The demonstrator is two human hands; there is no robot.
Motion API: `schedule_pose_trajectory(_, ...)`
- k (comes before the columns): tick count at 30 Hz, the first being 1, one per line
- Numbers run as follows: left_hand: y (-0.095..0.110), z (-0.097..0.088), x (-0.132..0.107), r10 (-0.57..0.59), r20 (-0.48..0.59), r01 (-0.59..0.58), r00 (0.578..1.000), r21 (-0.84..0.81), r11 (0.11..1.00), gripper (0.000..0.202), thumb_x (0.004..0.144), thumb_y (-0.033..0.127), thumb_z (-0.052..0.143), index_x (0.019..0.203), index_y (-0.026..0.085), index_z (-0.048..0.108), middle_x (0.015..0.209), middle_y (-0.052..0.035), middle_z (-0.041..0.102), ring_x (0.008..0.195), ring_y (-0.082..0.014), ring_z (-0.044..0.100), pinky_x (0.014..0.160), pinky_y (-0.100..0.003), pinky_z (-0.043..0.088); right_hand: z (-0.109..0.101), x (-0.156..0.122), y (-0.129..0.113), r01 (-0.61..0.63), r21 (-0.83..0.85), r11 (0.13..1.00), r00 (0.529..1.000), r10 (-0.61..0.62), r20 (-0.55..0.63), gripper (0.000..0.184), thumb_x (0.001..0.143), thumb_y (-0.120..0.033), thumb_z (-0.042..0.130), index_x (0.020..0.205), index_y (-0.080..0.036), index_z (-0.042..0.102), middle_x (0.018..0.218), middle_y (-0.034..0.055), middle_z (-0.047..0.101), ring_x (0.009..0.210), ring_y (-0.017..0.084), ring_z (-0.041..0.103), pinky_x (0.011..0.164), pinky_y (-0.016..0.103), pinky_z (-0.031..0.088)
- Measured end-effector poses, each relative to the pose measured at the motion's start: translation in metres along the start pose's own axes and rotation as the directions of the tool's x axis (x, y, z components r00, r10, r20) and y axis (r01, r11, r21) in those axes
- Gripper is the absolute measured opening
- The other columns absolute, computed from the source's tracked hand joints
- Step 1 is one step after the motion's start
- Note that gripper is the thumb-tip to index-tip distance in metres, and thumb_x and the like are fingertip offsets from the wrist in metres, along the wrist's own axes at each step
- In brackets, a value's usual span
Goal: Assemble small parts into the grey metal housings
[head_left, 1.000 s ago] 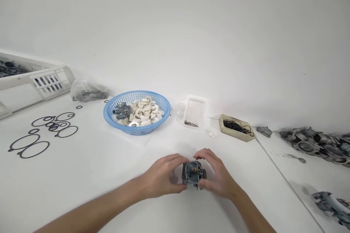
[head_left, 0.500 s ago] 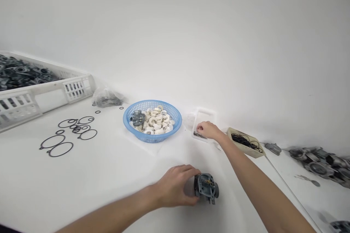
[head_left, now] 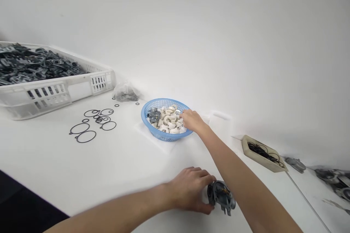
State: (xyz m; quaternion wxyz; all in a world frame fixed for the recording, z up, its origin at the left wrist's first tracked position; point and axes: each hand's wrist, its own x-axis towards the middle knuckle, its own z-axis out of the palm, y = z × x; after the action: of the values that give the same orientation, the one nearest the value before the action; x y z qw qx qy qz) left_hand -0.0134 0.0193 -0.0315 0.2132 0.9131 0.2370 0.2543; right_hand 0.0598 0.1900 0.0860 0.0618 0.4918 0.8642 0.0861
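Note:
My left hand is closed around the left side of a small grey metal carburetor body, which rests on the white table near the front edge. My right hand reaches over the right rim of a blue plastic basket. Its fingers are curled together on the pile of white curved pieces inside. Whether they hold anything is hidden. A grey metal part also lies in the basket, at its left side.
A white crate heaped with grey metal parts stands at the far left. Black O-rings lie loose beside it, near a small plastic bag. A beige tray of black rings and grey castings lie right.
My right hand left the carburetor body, went to the small white tray, then moved left into the blue basket. My left hand kept its hold. The view swung left.

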Motion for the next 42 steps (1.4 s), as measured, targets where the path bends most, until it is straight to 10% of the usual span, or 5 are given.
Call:
schedule_pose_trajectory(10, 0.0, -0.003, 0.0, 0.047, 0.011, -0.047, 0.999, 0.071, 0.996, 0.069, 0.078, 0.055, 0.08, 0.136, 0.022, 0.061, 0.111, -0.0084, 0.077, 0.091, -0.0302, 0.074, 0.079, -0.038, 0.057, 0.007, 0.016, 0.009, -0.08, -0.021, 0.997, 0.995, 0.081, 0.052, 0.028, 0.103, -0.034, 0.069, 0.123, -0.016, 0.067, 0.134, 0.0104, 0.062, 0.126, 0.029, 0.058, 0.108, 0.053, 0.049)
schedule_pose_trajectory(18, -0.002, -0.003, 0.0, 0.033, 0.022, -0.034, 0.999, 0.05, 0.998, 0.068, 0.081, 0.054, 0.079, 0.138, 0.025, 0.057, 0.117, -0.0069, 0.075, 0.096, -0.0297, 0.074, 0.086, -0.038, 0.058, -0.003, -0.014, 0.021, -0.031, 0.316, 0.948, 0.996, 0.054, -0.066, 0.012, 0.104, -0.025, 0.063, 0.105, -0.016, 0.071, 0.122, 0.0092, 0.068, 0.123, 0.027, 0.059, 0.11, 0.049, 0.044)
schedule_pose_trajectory(24, -0.001, -0.004, -0.002, 0.022, -0.016, -0.023, 1.0, -0.049, 0.999, 0.073, 0.076, 0.056, 0.085, 0.138, 0.027, 0.06, 0.116, -0.0061, 0.075, 0.097, -0.0301, 0.074, 0.092, -0.04, 0.057, -0.021, -0.098, 0.021, 0.196, 0.671, 0.715, 0.978, -0.096, -0.183, 0.029, 0.111, -0.043, 0.047, 0.116, -0.022, 0.066, 0.127, 0.0057, 0.068, 0.119, 0.022, 0.063, 0.103, 0.034, 0.051)
schedule_pose_trajectory(30, 0.012, -0.021, -0.003, -0.132, -0.225, 0.069, 0.965, -0.268, 0.961, 0.055, 0.094, 0.063, 0.066, 0.132, 0.022, 0.064, 0.125, -0.0106, 0.072, 0.113, -0.0307, 0.068, 0.101, -0.044, 0.053, -0.006, -0.203, 0.024, 0.194, 0.961, 0.196, 0.98, -0.079, -0.182, 0.022, 0.107, -0.044, 0.06, 0.108, -0.025, 0.071, 0.125, 0.0068, 0.062, 0.124, 0.026, 0.058, 0.106, 0.036, 0.047)
schedule_pose_trajectory(42, 0.038, -0.028, -0.001, -0.109, -0.233, -0.001, 0.966, -0.428, 0.904, 0.028, 0.109, 0.034, 0.055, 0.134, 0.028, 0.068, 0.118, -0.0035, 0.076, 0.109, -0.0206, 0.067, 0.098, -0.034, 0.052, 0.058, -0.289, 0.03, 0.171, 0.984, 0.057, 0.985, -0.002, -0.171, 0.02, 0.111, -0.04, 0.053, 0.118, -0.029, 0.068, 0.128, 0.007, 0.056, 0.116, 0.023, 0.057, 0.1, 0.037, 0.046)
